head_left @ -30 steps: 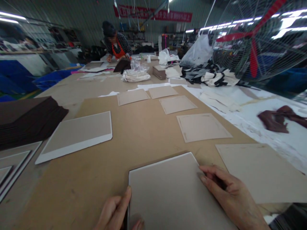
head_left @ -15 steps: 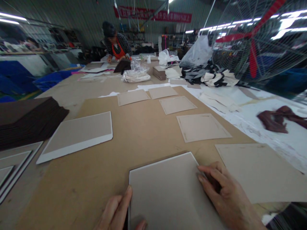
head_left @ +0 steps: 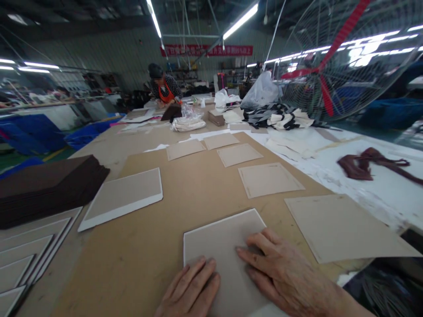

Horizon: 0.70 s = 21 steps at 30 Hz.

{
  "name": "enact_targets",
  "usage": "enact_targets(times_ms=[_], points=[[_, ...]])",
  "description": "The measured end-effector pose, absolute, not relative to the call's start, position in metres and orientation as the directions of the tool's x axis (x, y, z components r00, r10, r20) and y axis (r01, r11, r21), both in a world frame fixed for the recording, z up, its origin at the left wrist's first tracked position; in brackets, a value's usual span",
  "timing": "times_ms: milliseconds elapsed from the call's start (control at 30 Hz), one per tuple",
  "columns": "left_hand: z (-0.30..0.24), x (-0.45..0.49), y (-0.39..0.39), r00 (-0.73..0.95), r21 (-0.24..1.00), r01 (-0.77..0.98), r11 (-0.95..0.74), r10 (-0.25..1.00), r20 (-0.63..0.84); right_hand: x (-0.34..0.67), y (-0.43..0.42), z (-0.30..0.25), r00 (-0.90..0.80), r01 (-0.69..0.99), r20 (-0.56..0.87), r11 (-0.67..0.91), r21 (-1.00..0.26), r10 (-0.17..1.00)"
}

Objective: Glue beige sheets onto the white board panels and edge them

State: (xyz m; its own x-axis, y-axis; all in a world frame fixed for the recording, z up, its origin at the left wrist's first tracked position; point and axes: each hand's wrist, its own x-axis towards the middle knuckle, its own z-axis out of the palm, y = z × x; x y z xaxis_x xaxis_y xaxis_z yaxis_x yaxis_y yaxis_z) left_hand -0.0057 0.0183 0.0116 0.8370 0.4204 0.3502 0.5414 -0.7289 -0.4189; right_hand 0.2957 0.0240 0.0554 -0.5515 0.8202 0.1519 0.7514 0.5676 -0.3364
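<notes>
A beige rectangular panel (head_left: pixel 218 240) with a thin white border lies in front of me on a brown board (head_left: pixel 139 246). My left hand (head_left: pixel 193 286) rests on its left part, fingers extended flat on the surface. On its right part lies my right hand (head_left: pixel 274 268), fingers spread and pressing on the face. The near edge of the panel is partly hidden by the hands and the frame's bottom. Right of my right hand is a larger beige sheet (head_left: pixel 343 229), with a smaller beige sheet (head_left: pixel 267 180) beyond it.
A white-edged panel (head_left: pixel 124 196) lies left, near a dark brown stack (head_left: pixel 49 185) and overlapping panels (head_left: pixel 29 251). Dark red cloth (head_left: pixel 360 163) lies on white sheeting at right. A large fan (head_left: pixel 322 68) stands behind. A person (head_left: pixel 163 88) works at the far end.
Both hands have moved from the panel's side edges inward onto its face and now lie flat. The camera view has tilted up and shifted slightly.
</notes>
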Motion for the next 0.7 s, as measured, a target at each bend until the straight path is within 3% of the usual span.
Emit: enact_targets(times_ms=[100, 233, 367, 700], points=[[0.007, -0.007, 0.013, 0.842, -0.476, 0.538, -0.696, 0.415, 0.345, 0.316, 0.027, 0.045, -0.377, 0.861, 0.183, 0.416, -0.291, 0.908], [0.008, -0.003, 0.007, 0.801, -0.408, 0.592, -0.694, 0.455, 0.388, 0.327, 0.051, 0.046, -0.182, 0.887, 0.129, 0.219, -0.407, 0.975], [0.011, 0.001, 0.010, 0.777, -0.372, 0.611, -0.699, 0.439, 0.452, 0.316, 0.081, 0.051, -0.125, 0.819, 0.069, 0.142, -0.556, 0.990], [0.009, 0.003, 0.007, 0.757, -0.319, 0.629, -0.709, 0.464, 0.459, 0.323, 0.102, 0.036, -0.063, 0.689, 0.065, 0.090, -0.720, 0.996]])
